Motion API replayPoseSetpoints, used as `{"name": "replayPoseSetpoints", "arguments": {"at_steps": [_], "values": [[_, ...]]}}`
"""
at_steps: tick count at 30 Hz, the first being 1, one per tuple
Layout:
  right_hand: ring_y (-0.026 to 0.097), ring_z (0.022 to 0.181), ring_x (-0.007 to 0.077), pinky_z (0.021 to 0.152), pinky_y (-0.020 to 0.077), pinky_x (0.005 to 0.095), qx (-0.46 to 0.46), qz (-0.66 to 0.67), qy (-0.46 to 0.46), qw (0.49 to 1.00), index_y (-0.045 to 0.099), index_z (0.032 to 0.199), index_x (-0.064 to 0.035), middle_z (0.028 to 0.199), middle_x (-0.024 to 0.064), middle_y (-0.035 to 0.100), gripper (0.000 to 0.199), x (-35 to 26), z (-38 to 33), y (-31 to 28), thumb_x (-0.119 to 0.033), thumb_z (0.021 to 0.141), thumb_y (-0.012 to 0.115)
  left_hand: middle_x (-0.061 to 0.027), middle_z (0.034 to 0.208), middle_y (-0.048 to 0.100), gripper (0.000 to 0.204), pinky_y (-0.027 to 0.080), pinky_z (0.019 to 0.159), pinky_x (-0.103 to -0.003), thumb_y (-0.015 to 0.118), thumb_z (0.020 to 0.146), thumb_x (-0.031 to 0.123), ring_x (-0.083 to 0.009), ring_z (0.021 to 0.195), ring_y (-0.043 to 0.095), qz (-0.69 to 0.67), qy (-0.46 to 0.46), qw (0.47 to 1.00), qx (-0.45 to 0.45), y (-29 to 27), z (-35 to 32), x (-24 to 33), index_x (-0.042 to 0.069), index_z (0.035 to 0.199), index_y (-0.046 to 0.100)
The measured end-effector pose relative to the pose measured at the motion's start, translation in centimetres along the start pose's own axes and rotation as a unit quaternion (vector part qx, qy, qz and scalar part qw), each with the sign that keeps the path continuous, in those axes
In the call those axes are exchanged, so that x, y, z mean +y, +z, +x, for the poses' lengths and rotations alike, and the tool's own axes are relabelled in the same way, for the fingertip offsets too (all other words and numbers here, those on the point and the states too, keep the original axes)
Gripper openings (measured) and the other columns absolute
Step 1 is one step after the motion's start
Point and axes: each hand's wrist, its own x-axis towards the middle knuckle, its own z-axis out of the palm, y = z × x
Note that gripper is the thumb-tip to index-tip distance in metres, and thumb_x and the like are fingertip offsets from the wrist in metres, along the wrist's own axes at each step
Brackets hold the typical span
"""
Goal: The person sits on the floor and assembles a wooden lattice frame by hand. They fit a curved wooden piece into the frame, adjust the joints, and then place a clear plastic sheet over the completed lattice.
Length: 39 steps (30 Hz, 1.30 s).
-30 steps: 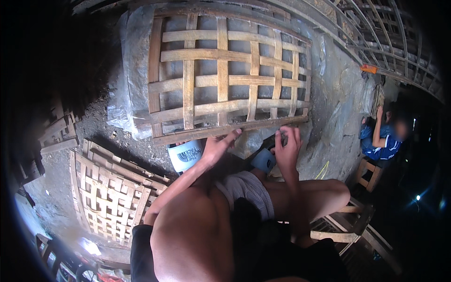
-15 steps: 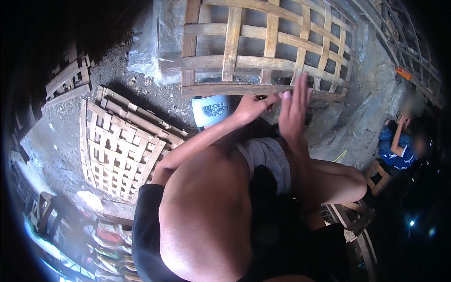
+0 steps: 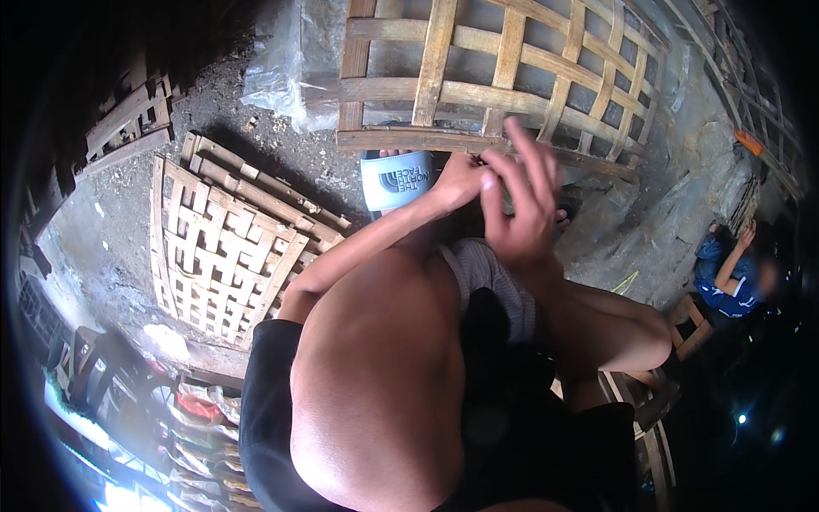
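A large panel of woven bamboo strips (image 3: 467,90) in a wooden frame lies in front of me, its near edge just beyond my hands. My left hand (image 3: 461,181) is by that edge, its fingers curled closed; whatever they may hold is hidden. Right beside it, my right hand (image 3: 522,205) is raised with its fingers stretched and partly spread, its thumb near the left hand's fingertips. Nothing shows in the right hand. Below the panel's edge is the light blue strap of a slipper (image 3: 397,179) on my foot.
Several woven panels (image 3: 223,247) lie stacked on the left. Clear plastic sheeting (image 3: 277,85) lies by the large panel's left side. On the right a co-worker in blue (image 3: 725,277) sits low, near an orange object (image 3: 749,142). More slatted frames stand at the far right.
My right hand has tilted left and its fingers have bent and spread. The left hand stays close to the panel's edge. The view has shifted slightly.
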Motion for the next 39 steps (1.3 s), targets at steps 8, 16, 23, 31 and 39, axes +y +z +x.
{"name": "replayPoseSetpoints", "arguments": {"at_steps": [8,16,23,31,39], "values": [[0.052,0.136,0.0413,0.115,0.0383,0.0530,0.015,-0.009,-0.003,1.000,0.074,0.123,-0.0032,0.155,0.0209,0.052,0.028,2.1,-0.2,3.1,-0.012,0.097,0.066,-0.0109,0.111,0.077,0.022,0.058,0.089,-0.037,0.067,0.097,0.014,-0.0193,0.104,0.071,0.073,0.001,0.997,0.030,0.3,-0.4,0.3,0.000,0.111,0.074],[0.050,0.139,0.0418,0.116,0.0391,0.0503,0.049,-0.030,0.038,0.998,0.071,0.130,-0.0045,0.156,0.0199,0.052,0.032,2.3,-0.2,3.3,-0.010,0.100,0.062,-0.0125,0.107,0.075,0.026,0.057,0.086,-0.039,0.067,0.097,0.016,-0.0186,0.101,0.069,-0.005,0.082,0.995,0.062,0.5,-0.1,-0.4,-0.001,0.116,0.072],[0.042,0.143,0.0448,0.119,0.0344,0.0551,-0.003,0.031,-0.001,1.000,0.074,0.126,-0.0068,0.161,0.0215,0.043,0.030,0.4,1.0,4.4,-0.016,0.098,0.067,-0.0127,0.104,0.071,0.027,0.055,0.081,-0.040,0.069,0.094,0.019,-0.0214,0.098,0.067,0.068,0.141,0.988,0.005,-0.1,0.0,-2.1,-0.002,0.111,0.067],[0.046,0.140,0.0407,0.118,0.0346,0.0506,0.036,0.006,-0.006,0.999,0.076,0.120,-0.0076,0.158,0.0190,0.050,0.025,0.5,1.2,5.2,-0.015,0.098,0.066,-0.0130,0.104,0.070,0.029,0.055,0.081,-0.040,0.070,0.094,0.021,-0.0221,0.098,0.067,0.088,0.107,0.990,0.016,-0.3,0.4,-1.5,-0.002,0.112,0.067],[0.043,0.136,0.0437,0.113,0.0385,0.0541,0.039,0.012,0.025,0.999,0.074,0.111,-0.0072,0.161,0.0201,0.041,0.018,1.5,1.6,4.7,-0.016,0.096,0.069,-0.0133,0.104,0.070,0.031,0.055,0.081,-0.041,0.070,0.094,0.022,-0.0228,0.098,0.067,0.091,0.103,0.990,0.019,-0.4,0.5,-1.0,-0.002,0.112,0.067]]}}
